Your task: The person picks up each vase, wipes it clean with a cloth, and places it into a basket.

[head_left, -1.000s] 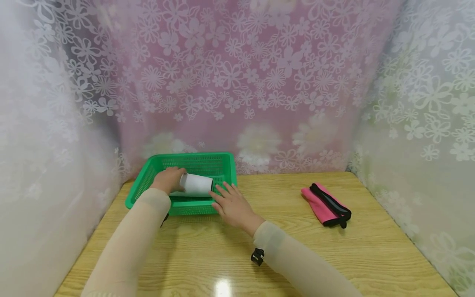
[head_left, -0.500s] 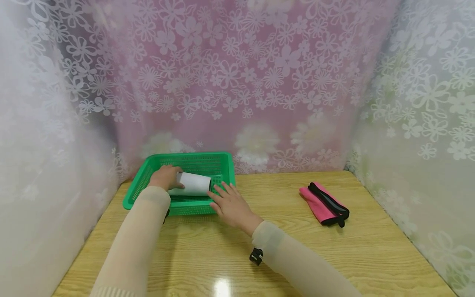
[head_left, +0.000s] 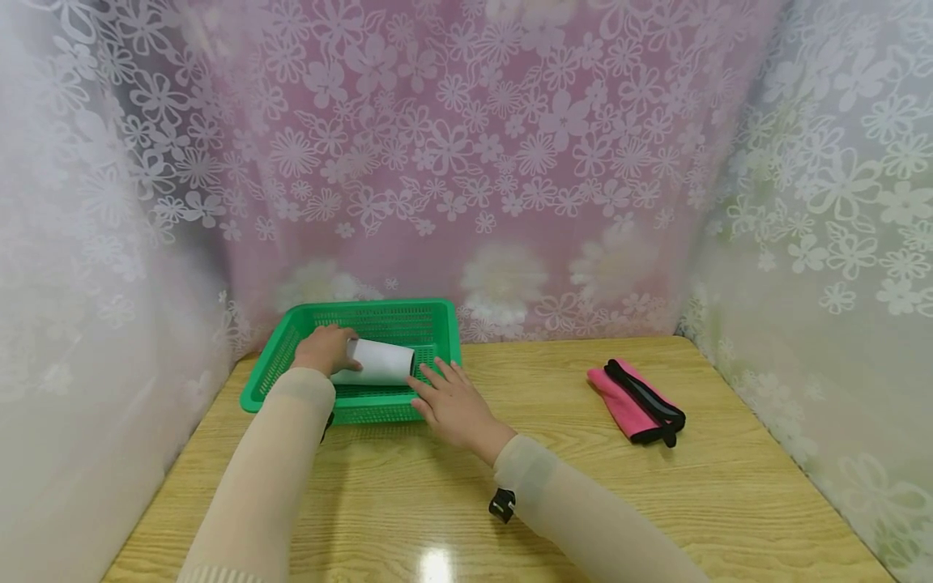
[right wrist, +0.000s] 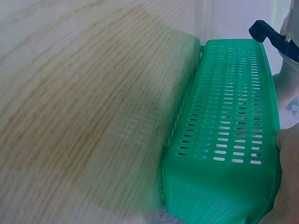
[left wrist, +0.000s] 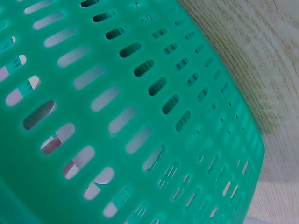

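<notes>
In the head view, a white cylinder (head_left: 382,363) with a dark open right end lies on its side in the green plastic basket (head_left: 379,413). My left hand (head_left: 321,351) grips its left part, thumb in front and fingers over the back. My right hand (head_left: 455,405) has its fingers spread at the basket's front right corner, fingertips close to the cylinder's open end. In the right wrist view, that same hand (right wrist: 288,172) lies along the rim of the basket (right wrist: 219,182). The left wrist view shows the basket's slotted wall (left wrist: 23,163), which mostly hides the left hand.
A pink item with black trim (head_left: 623,405) and a black loop lies on the right of the wooden table (head_left: 437,502). A floral curtain (head_left: 466,162) hangs behind the table, with pale floral curtains on both sides. The basket stands near the back left.
The left hand has settled a little further left, its thumb now showing at the cylinder's front. The right hand keeps its place, and the whole view shifted slightly.
</notes>
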A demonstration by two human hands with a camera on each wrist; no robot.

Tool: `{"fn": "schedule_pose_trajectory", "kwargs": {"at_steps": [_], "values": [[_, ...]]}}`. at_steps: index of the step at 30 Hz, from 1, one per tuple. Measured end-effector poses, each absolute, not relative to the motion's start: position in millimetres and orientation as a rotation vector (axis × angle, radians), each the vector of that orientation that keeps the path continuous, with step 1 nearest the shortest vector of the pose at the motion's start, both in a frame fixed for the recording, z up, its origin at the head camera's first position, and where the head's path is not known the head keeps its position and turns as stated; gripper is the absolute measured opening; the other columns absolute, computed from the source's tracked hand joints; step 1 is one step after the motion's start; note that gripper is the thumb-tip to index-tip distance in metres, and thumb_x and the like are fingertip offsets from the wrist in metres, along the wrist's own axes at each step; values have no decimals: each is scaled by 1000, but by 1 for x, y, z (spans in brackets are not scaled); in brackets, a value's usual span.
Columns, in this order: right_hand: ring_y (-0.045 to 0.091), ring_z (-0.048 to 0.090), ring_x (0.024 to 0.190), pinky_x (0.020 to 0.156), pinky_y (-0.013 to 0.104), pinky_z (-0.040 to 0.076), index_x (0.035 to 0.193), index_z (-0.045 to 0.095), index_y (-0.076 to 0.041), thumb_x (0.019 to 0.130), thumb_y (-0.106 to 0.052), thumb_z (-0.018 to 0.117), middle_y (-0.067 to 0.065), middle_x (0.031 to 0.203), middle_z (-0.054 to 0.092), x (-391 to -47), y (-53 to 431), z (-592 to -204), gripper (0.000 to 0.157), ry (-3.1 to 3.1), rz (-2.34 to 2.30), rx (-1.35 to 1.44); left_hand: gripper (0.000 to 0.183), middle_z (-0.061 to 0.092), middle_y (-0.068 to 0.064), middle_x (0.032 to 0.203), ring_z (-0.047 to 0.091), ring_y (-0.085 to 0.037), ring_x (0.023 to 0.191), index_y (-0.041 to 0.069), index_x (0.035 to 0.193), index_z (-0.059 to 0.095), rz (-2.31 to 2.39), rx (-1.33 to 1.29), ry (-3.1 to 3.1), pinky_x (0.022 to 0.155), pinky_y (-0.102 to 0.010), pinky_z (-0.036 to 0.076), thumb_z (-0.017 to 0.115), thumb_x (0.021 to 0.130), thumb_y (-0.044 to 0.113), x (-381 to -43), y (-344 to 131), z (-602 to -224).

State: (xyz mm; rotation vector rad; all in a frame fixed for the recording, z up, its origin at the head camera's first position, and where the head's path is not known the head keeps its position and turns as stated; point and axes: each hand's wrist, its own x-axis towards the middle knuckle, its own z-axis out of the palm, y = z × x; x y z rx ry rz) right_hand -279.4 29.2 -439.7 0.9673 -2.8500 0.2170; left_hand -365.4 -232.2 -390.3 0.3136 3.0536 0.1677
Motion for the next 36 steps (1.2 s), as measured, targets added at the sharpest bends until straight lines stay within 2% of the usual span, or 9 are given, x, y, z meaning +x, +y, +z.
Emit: {"fn": "schedule_pose_trajectory", "kwargs": {"at_steps": [9,19,29,36], "values": [[32,14,152,123,48,7,157,37,-23,109,-43,33,6,163,28,-282,28,-441,51,-2840,230,963,67,51,-27,139,43,-49,130,4,142,55,193,312,3062,95,-62,47,78,88,36,-366,-233,-390],[29,10,153,123,47,5,157,35,-25,109,-45,29,5,163,27,-283,28,-441,53,-2859,220,957,68,53,-26,138,46,-47,128,5,143,54,170,323,3062,93,-59,49,78,88,38,-367,-235,-390],[29,10,153,123,48,7,157,36,-23,109,-46,28,7,162,29,-284,29,-439,54,-2858,216,963,67,57,-24,136,56,-42,118,4,143,54,212,322,3052,89,-55,52,78,89,37,-373,-233,-393],[30,12,153,123,47,7,157,35,-25,109,-44,33,4,163,28,-282,28,-440,51,-2869,204,956,66,56,-24,138,55,-42,121,4,142,55,243,337,3048,92,-57,50,78,89,35,-371,-231,-395]]}}
